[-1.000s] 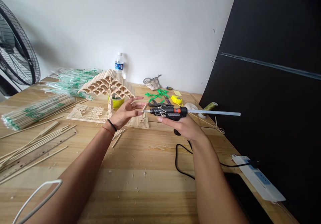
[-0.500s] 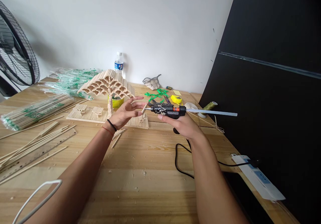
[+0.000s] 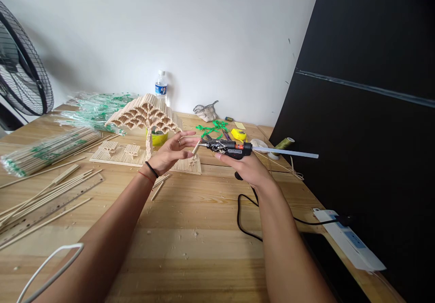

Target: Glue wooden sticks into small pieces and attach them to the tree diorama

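Observation:
Between the fingertips of my left hand is a short wooden stick piece, held tilted. My right hand is wrapped round a black hot glue gun, a long glue stick jutting from its back. The gun's nozzle points left, at or very close to the stick piece; whether they touch I cannot tell. Behind my left hand stands a model pavilion built of wooden sticks, its post rising from a slatted base. Small stick-built tables sit on that base.
Loose sticks and a clear ruler lie at the left, near bagged sticks and plastic wrappers. A bottle and yellow tape measure are at the back. The gun's cord and a power strip lie right.
The glue gun has shifted very slightly to the right, its glue stick tilting down a little. My left hand still holds the stick piece in nearly the same place.

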`<state>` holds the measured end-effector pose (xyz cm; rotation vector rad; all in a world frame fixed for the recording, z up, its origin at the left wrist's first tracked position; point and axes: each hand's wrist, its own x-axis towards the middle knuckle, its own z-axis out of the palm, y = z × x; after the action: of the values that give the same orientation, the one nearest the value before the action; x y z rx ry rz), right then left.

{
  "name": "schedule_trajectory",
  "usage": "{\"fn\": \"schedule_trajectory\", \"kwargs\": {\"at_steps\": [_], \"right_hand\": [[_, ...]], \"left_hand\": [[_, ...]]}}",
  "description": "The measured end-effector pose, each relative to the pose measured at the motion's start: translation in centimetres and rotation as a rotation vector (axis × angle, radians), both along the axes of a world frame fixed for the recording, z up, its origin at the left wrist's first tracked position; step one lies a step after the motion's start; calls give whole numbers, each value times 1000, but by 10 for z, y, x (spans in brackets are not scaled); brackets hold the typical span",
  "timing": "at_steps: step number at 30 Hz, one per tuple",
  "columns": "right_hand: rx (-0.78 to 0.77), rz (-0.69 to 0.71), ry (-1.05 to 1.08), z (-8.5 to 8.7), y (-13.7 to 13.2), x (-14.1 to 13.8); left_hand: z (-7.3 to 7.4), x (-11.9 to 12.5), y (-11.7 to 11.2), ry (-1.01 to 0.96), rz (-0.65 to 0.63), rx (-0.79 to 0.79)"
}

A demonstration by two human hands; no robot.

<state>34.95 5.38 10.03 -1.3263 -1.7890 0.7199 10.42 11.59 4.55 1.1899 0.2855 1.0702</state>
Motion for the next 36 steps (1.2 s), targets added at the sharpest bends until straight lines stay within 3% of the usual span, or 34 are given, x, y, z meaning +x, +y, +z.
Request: {"fn": "schedule_trajectory", "kwargs": {"at_steps": [26, 31, 36], "right_hand": [[24, -102, 45, -14, 9, 6], [-9, 29, 51, -8, 4, 6], [-84, 3, -65, 3, -4, 10]], "left_hand": [[-2, -1, 0, 5, -12, 39], [0, -1, -1, -12, 5, -17], [0, -3, -2, -6, 77, -98]]}}
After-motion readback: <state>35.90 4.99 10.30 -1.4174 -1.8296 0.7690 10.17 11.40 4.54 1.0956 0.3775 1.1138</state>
